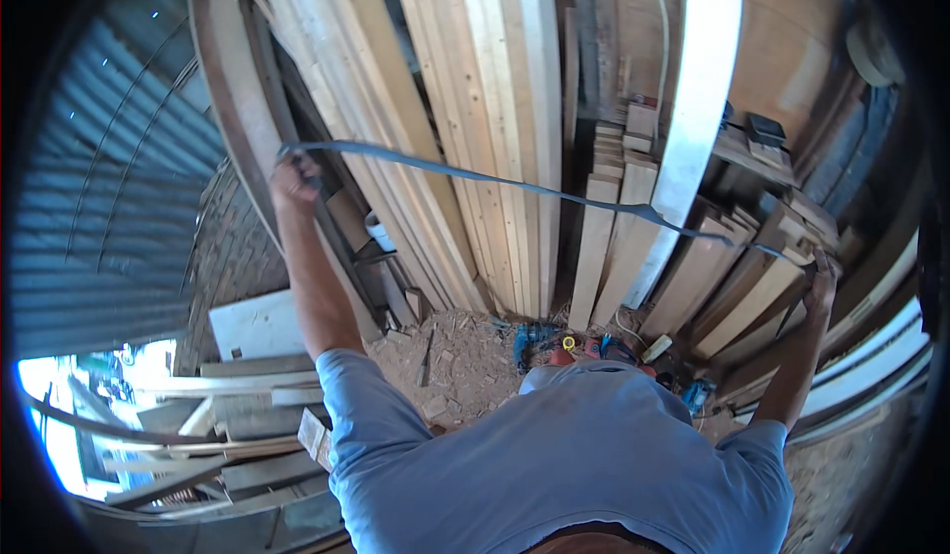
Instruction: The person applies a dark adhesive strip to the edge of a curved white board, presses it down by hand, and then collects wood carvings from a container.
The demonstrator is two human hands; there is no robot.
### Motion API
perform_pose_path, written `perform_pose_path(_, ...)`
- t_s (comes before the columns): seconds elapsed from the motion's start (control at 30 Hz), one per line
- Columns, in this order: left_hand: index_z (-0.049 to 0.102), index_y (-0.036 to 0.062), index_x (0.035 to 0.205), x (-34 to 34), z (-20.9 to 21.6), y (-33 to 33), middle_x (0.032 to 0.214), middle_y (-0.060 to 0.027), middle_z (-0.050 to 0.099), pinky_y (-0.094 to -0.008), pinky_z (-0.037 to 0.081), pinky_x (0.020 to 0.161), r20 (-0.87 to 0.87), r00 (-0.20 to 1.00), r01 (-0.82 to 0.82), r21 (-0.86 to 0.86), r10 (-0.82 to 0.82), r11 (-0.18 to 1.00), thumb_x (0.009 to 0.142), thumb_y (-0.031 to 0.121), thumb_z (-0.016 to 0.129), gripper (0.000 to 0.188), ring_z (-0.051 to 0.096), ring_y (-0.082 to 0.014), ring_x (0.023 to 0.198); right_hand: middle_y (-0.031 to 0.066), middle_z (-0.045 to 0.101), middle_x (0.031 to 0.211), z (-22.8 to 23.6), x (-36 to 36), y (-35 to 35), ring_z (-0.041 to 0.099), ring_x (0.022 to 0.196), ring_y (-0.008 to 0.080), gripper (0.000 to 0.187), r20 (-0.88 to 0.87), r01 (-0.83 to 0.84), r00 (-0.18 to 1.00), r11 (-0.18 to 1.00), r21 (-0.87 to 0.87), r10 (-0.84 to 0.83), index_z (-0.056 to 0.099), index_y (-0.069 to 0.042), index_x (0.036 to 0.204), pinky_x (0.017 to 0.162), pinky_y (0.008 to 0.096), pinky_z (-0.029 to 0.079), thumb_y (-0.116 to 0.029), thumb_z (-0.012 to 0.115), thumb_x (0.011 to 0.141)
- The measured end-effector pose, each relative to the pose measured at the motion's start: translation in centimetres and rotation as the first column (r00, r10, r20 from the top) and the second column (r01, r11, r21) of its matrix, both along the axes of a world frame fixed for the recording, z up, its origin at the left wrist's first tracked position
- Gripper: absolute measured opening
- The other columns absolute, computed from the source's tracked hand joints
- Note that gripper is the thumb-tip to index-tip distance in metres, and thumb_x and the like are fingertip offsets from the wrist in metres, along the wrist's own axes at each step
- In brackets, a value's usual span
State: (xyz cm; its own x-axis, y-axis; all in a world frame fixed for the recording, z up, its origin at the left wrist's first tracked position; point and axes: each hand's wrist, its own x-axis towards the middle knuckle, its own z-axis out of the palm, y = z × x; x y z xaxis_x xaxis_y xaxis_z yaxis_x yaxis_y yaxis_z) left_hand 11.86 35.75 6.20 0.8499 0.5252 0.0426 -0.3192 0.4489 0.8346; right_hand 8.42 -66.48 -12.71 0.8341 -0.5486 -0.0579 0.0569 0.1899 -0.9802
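Note:
Both my arms are stretched wide, with a long dark grey-blue strap point(475, 176) spanning between them in front of stacked timber. My left hand point(296, 175), raised at the left, is closed around one end of it. Lower at the right, my right hand point(820, 282) grips the other end, its fingers small and partly hidden. From left to right the strap slopes down, with a twisted, wider part near a pale board point(693, 109). Behind its middle stand long wooden planks point(495, 89).
Short wood blocks point(618, 228) are stacked upright at the right. Blue power tools point(536, 341) lie on the shaving-covered floor point(465, 366). A corrugated metal sheet point(119, 198) and a pile of loose boards point(247, 415) are at the left. A white cup-like container point(378, 232) sits among the planks.

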Motion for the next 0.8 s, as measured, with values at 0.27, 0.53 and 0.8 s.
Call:
perform_pose_path(0.27, 0.055, 0.0061, 0.113, -5.1, 3.5, -3.8, 0.071, -0.0049, 0.053, -0.0236, 0.035, 0.040, 0.097, 0.991, 0.089, 0.038, -0.092, 0.995, 0.092, 0.003, 0.047, 0.023, 0.044, -0.0114, 0.049, -0.0047, 0.055, 0.080, 1.7, 5.2, 4.5, 0.047, 0.060, 0.0033, 0.018, 0.134, -0.277, 0.957, 0.944, 0.181, 0.255, 0.060, -0.013, 0.102, 0.049, 0.0200, 0.039, -0.022, 0.071, 0.091)
perform_pose_path(0.53, 0.043, -0.0164, 0.130, -10.6, 5.9, -4.1, 0.129, -0.0282, 0.052, -0.0462, 0.041, 0.111, 0.431, 0.876, 0.219, 0.043, -0.216, 0.975, 0.074, -0.004, 0.056, 0.059, 0.057, -0.0353, 0.111, 0.0148, 0.062, 0.118, 6.0, 3.5, 6.4, 0.063, 0.099, 0.0200, 0.050, 0.440, -0.655, 0.722, 0.731, 0.189, 0.533, 0.053, 0.005, 0.131, 0.089, 0.0327, 0.056, 0.004, 0.063, 0.082)
perform_pose_path(0.8, 0.051, -0.0109, 0.129, -11.4, 2.7, 5.3, 0.134, -0.0250, 0.056, -0.0421, 0.051, 0.105, 0.423, 0.884, 0.134, 0.178, -0.199, 0.975, 0.088, -0.001, 0.064, 0.044, 0.060, -0.0326, 0.119, 0.0180, 0.065, 0.115, 6.4, 3.1, 10.0, 0.068, 0.100, 0.0227, 0.034, 0.503, -0.507, 0.801, 0.813, 0.285, 0.323, 0.058, 0.005, 0.124, 0.090, 0.0306, 0.058, 0.011, 0.057, 0.090)
